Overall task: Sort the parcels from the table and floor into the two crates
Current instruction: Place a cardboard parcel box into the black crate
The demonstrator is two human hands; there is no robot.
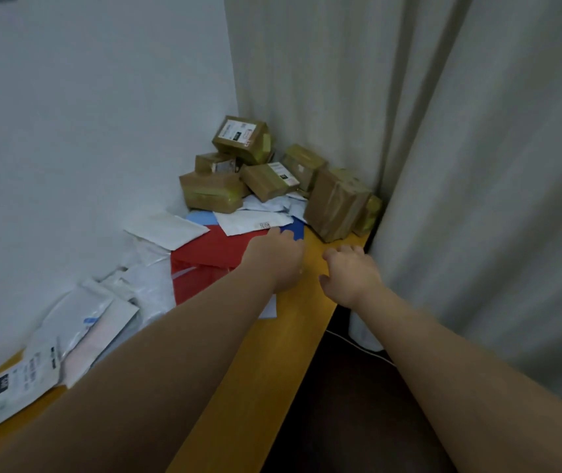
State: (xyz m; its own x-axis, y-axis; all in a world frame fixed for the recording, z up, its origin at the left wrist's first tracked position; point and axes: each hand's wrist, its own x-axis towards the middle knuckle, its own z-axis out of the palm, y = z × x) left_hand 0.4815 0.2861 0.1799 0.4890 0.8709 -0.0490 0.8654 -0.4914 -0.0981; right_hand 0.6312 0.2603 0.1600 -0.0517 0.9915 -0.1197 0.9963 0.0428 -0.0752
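Reaching along the yellow table (266,353) toward its far corner, the person is at the picking stage: neither crate is in view, and taped cardboard boxes (269,180) sit heaped in that corner with flat mailers, a red mailer (211,257) among them, spread nearer. The left hand (278,259) lies over the red mailer near a blue mailer (295,228), its fingers hidden, so its grip cannot be told, while the right hand (349,273) hovers loose and empty above bare tabletop. Next comes closing on one parcel and lifting it clear.

Labels too blurred to read

White shipping labels sit on the top cardboard box (241,138) and the white mailer (10,387); the small tag on the white envelope (252,222) stays illegible.
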